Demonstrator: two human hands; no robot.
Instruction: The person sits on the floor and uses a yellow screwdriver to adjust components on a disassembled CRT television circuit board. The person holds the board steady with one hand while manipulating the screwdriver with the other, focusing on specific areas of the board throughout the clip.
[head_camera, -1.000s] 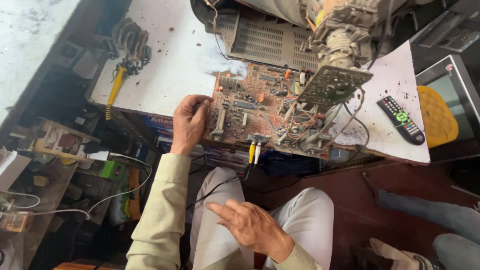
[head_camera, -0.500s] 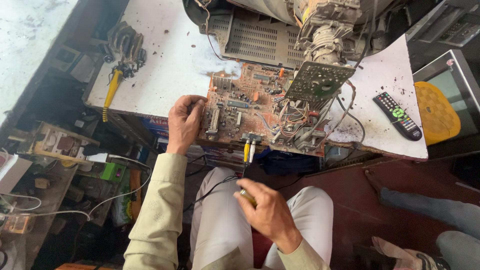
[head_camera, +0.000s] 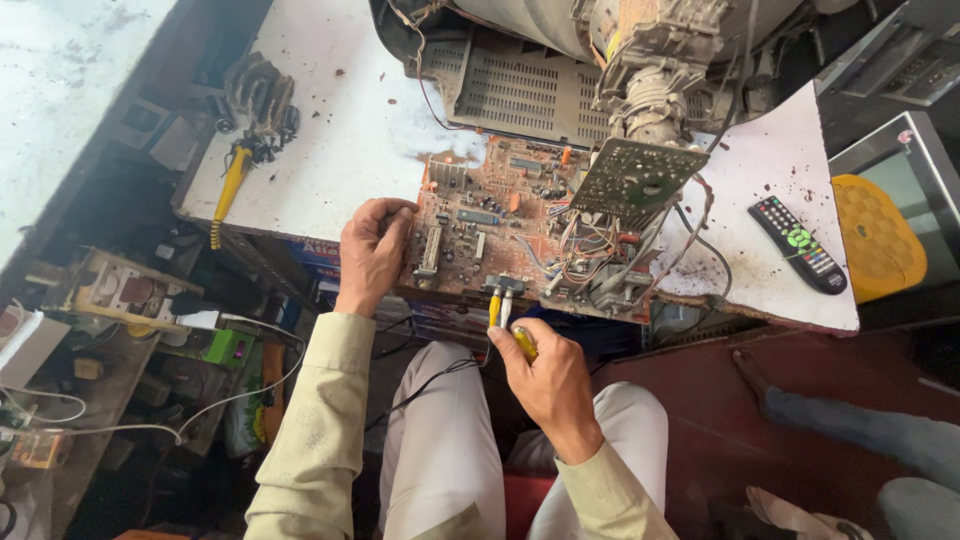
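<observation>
Left hand (head_camera: 372, 250) is closed on the left edge of the brown printed circuit board (head_camera: 500, 215), fingers curled over the board's rim, thumb side toward the white worktable (head_camera: 350, 150). The board lies flat at the table's near edge, partly overhanging it, crowded with small components and a tangle of coloured wires (head_camera: 590, 250) on its right half. A smaller green perforated circuit board (head_camera: 640, 175) stands tilted above the right part of the big board, attached to the neck of a grey picture tube (head_camera: 650, 90) of an opened television set.

Right hand (head_camera: 545, 375) is below the board's near edge, over the person's lap, fingers pinched around a yellow plug (head_camera: 523, 342); whether a cable runs from it cannot be told. Just above the fingertips, a yellow and a white connector (head_camera: 500, 305) stick out from the board's front edge, side by side. The hand is just beside them; contact with them is unclear.

Both sleeves are pale beige; trousers are light grey.

On the table, well apart to the right, a black remote control with coloured buttons (head_camera: 798, 243) lies diagonally. At the table's left edge, a yellow-handled tool (head_camera: 228, 190) lies beside a dark cluster of metal parts (head_camera: 262, 95). A grey vented plastic panel (head_camera: 520, 80) sits behind the board. A yellow perforated object (head_camera: 880, 235) sits to the far right, off the table. Cluttered shelf with wires lower left.
</observation>
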